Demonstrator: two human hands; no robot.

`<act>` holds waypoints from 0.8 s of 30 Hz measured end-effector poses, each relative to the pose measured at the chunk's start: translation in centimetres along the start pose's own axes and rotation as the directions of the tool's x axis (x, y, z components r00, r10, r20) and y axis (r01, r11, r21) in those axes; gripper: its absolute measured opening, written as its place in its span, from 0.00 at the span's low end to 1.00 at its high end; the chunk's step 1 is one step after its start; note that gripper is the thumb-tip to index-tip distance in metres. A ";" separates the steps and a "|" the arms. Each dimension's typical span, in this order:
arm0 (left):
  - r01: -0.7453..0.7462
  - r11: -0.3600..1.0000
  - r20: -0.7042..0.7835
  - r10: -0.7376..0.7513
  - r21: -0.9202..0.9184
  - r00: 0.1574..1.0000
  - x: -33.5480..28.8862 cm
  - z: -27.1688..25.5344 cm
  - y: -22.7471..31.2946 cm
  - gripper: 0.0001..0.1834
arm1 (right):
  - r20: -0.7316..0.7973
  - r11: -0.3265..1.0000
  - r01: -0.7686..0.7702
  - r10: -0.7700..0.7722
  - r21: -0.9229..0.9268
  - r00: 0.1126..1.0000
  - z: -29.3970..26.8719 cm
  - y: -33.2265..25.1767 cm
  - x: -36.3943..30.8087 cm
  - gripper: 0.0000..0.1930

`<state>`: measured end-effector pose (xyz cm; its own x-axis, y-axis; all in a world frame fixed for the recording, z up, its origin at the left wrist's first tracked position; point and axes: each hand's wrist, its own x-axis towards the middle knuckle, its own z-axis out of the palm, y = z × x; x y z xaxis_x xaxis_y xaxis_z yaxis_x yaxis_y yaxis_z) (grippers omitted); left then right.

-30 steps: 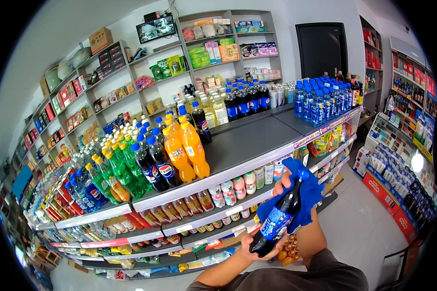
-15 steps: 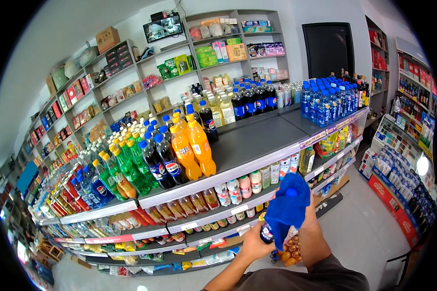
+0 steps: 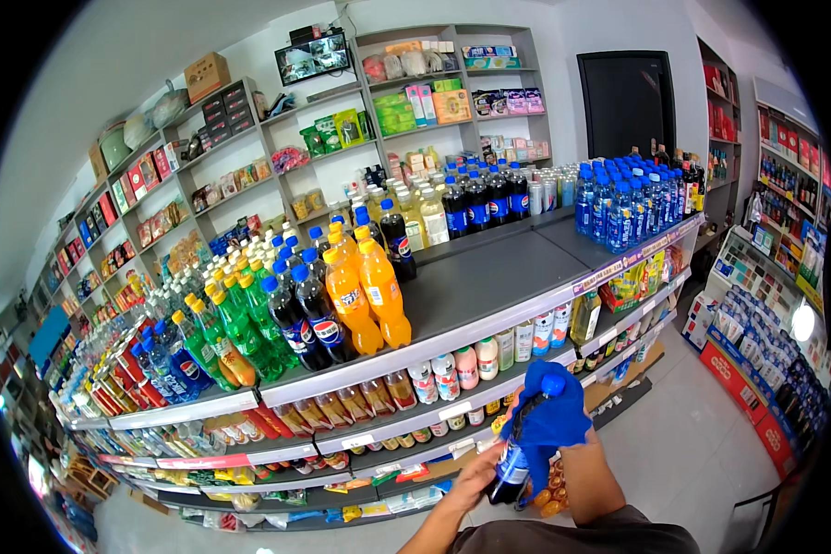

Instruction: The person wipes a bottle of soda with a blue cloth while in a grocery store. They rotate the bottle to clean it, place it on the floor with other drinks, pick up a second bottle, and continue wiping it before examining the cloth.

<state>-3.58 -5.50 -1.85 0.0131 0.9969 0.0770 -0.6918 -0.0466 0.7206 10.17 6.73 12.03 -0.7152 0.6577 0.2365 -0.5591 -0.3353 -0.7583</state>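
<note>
A dark cola bottle (image 3: 511, 476) with a blue cap and blue label is held tilted in front of me, below the shelf edge. My left hand (image 3: 475, 474) grips its lower part from the left. A bright blue cloth (image 3: 563, 420) wraps the upper part, with the cap showing at its top. My right hand (image 3: 579, 452) holds the cloth against the bottle; its fingers are mostly hidden under the fabric. Orange-capped bottles (image 3: 552, 499) stand low behind my hands, partly covered.
On the grey top shelf (image 3: 489, 277) stand orange soda bottles (image 3: 379, 295), cola bottles (image 3: 323, 323) and green bottles (image 3: 258, 319). Blue-capped water bottles (image 3: 623, 208) stand at its right end. Lower shelves hold drinks. Red-and-blue cartons (image 3: 743, 397) sit on the floor at right.
The cola bottle has tipped more into view, showing its label and lower body. The cloth and right hand have shifted slightly down; my left hand has moved slightly left.
</note>
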 end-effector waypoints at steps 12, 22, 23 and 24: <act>0.175 0.926 0.311 -0.284 0.334 0.907 -0.4 0.8 3.4 0.42 | 0.590 0.974 -0.074 -0.070 0.216 0.805 -4.2 4.8 3.2 0.21; 0.009 0.936 0.134 -0.060 0.352 0.989 -1.2 -1.2 3.4 0.38 | 0.549 0.990 0.032 -0.101 0.134 0.830 -3.3 5.8 3.2 0.32; 0.082 0.799 -0.041 -0.072 0.595 0.997 -1.2 -0.2 3.8 0.36 | 0.288 0.990 0.124 -0.099 -0.070 0.953 -2.5 5.9 2.4 0.30; 0.192 0.600 -0.219 -0.029 0.776 0.975 -1.3 1.6 4.8 0.34 | 0.011 0.949 0.145 -0.148 -0.280 0.989 -1.6 6.0 1.9 0.28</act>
<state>-5.72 -7.13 2.58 -0.1254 0.9874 -0.0969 0.1476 0.1152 0.9823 6.10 7.04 6.95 -0.6292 0.6925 0.3529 -0.5167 -0.0336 -0.8555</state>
